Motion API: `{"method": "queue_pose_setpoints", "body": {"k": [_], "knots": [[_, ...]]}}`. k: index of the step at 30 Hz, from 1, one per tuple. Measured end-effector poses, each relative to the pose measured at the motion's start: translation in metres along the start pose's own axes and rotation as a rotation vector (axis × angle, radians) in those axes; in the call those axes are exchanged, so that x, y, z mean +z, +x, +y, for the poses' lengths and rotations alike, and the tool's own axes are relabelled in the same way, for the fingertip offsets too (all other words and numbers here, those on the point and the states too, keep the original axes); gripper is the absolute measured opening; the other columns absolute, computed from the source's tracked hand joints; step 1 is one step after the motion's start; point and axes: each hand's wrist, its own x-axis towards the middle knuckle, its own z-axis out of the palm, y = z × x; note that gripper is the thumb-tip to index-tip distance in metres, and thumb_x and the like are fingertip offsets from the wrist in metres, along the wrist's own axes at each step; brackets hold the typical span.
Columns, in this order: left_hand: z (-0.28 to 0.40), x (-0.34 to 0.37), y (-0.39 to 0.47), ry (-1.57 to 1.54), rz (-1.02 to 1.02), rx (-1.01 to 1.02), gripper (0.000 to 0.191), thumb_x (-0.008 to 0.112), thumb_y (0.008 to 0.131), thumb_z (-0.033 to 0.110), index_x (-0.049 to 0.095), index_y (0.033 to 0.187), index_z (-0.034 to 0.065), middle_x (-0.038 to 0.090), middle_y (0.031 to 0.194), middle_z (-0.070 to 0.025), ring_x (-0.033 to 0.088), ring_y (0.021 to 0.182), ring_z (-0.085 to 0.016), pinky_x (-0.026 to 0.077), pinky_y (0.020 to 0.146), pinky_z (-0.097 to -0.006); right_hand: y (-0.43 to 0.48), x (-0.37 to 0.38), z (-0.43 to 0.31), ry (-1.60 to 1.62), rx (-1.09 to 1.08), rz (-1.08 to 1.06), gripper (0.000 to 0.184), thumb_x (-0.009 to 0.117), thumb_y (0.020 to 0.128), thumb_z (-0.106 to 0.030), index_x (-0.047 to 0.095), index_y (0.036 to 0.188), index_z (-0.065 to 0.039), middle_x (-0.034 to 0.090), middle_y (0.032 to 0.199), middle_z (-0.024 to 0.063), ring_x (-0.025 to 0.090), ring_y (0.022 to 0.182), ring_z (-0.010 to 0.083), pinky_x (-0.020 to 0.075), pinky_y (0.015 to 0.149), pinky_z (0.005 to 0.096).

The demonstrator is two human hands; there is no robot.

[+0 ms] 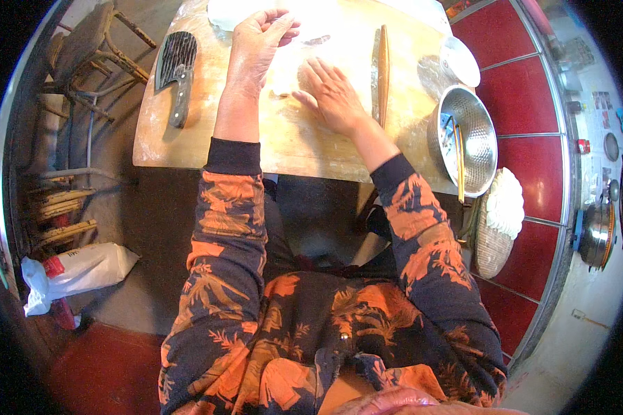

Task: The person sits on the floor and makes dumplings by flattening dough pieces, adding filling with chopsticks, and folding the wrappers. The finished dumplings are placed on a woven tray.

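Note:
My left hand [266, 39] is over the far part of a floured wooden board [301, 150], with its fingertips drawn together. Glare hides whether anything is between them. My right hand [333, 93] lies palm down, fingers spread, over the brightly lit middle of the board. Whether dough lies under it is washed out. Just right of it is a slim wooden rolling pin [384, 72]. A cleaver [178, 70] with a dark handle rests on the board's left side. Beyond my left hand, a white item [222, 14], overexposed, reaches the picture's top.
At the board's right edge stand a white bowl [461, 61] and a hammered metal bowl [475, 140] holding chopsticks [460, 161]. Below them, a woven tray [493, 254] carries white dumplings [504, 202]. Left are a bamboo chair [80, 49] and a white sack [96, 267] on the floor.

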Motion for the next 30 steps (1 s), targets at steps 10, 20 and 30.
{"method": "queue_pose_setpoints", "body": {"k": [10, 20, 30], "knots": [[-0.017, 0.006, -0.004, 0.161, -0.1, 0.013, 0.029, 0.063, 0.093, 0.018, 0.062, 0.113, -0.0028, 0.07, 0.1, -0.0118, 0.067, 0.088, -0.016, 0.054, 0.08, -0.0264, -0.065, -0.024, -0.013, 0.0, 0.163, -0.003, 0.068, 0.045, 0.095, -0.048, 0.036, 0.142, 0.001, 0.034, 0.149, 0.0223, 0.03, 0.139, 0.0339, 0.0184, 0.116, 0.046], [-0.07, 0.059, -0.095, 1.104, -0.448, 0.186, 0.029, 0.058, 0.088, 0.01, 0.06, 0.114, -0.0024, 0.067, 0.099, -0.0196, 0.063, 0.091, -0.041, 0.051, 0.084, -0.0448, -0.077, -0.05, 0.041, -0.117, 0.643, 0.169, 0.038, 0.059, 0.088, -0.023, 0.054, 0.118, 0.0, 0.056, 0.113, 0.0223, 0.053, 0.107, 0.0372, 0.043, 0.093, 0.0459], [-0.093, 0.063, -0.085, 1.335, -0.384, 0.257, 0.025, 0.064, 0.084, 0.018, 0.066, 0.101, -0.0011, 0.069, 0.093, -0.0198, 0.064, 0.08, -0.039, 0.051, 0.077, -0.0446, -0.126, -0.04, 0.033, 0.228, 0.657, 0.381, 0.037, 0.056, 0.089, -0.013, 0.05, 0.122, 0.002, 0.055, 0.11, 0.0233, 0.057, 0.101, 0.0404, 0.0472, 0.087, 0.0458]]}}
